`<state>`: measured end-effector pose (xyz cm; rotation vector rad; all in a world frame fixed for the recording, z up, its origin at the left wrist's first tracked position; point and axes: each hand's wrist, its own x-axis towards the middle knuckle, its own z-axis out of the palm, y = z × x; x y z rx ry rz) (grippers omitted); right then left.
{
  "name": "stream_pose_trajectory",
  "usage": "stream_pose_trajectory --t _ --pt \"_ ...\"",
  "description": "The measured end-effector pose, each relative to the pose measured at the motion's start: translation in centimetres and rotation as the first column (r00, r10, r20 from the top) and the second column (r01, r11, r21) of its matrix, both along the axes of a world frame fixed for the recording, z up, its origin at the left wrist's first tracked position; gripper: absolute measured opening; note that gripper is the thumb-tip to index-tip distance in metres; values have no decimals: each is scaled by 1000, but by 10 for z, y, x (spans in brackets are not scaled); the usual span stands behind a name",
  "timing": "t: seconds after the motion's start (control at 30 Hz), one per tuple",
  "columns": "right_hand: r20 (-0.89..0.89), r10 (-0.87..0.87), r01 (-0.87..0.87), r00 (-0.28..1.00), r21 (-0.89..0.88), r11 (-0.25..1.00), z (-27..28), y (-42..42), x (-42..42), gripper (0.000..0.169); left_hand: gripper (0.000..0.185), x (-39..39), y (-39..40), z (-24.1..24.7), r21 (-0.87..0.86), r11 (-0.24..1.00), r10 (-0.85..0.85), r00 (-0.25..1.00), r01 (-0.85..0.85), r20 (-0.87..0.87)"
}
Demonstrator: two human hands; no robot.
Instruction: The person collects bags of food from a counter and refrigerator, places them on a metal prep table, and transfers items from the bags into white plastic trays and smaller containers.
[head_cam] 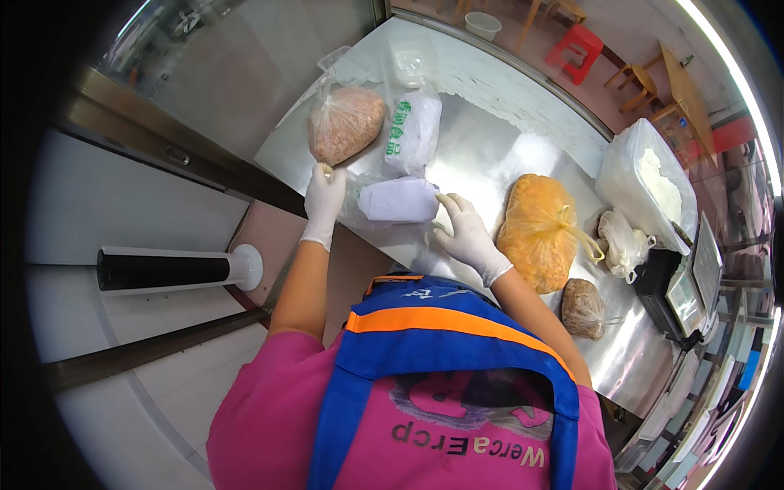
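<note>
Both my hands wear white gloves. My left hand point(326, 195) is at the near left of a steel counter point(478, 135), its fingers drawn together by a knotted clear bag of brown crumbly food point(346, 122); whether it pinches plastic there I cannot tell. My right hand point(467, 236) has its fingers spread, the fingertips at the right end of a white plastic-wrapped packet point(398, 200). Behind that packet lies a white plastic bag with green writing point(414, 131). A clear plastic container point(409, 66) under film stands farther back.
Right of my right hand lie a yellow tied bag point(539, 233), a small whitish bag point(621, 239) and a small bag of brown food point(583, 308). A plastic-lined tub of white powder point(655, 177) and a scale-like black device point(667, 297) stand beyond. A glass partition borders the left.
</note>
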<state>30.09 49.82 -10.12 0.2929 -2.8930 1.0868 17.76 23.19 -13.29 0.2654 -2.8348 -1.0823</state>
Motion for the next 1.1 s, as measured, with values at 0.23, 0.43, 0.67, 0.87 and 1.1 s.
stream_pose_trajectory --t 0.23,0.43,0.67,0.87,1.1 --pt "127 7 -31 992 182 983 -20 -25 -42 77 50 48 17 -46 758 547 -200 824 -355 530" --pt "18 244 -237 970 322 917 -8 -6 1 58 50 51 29 -61 877 367 -470 751 -311 463" --pt "179 410 -396 894 -109 912 -30 33 33 50 100 75 91 -4 794 591 -431 776 -144 461" --pt "477 93 77 874 -324 943 -8 50 -16 53 107 64 96 -48 405 841 -443 887 359 133" --pt "310 -130 270 942 -466 843 -8 67 -63 86 96 66 88 -40 354 845 -477 865 402 157"
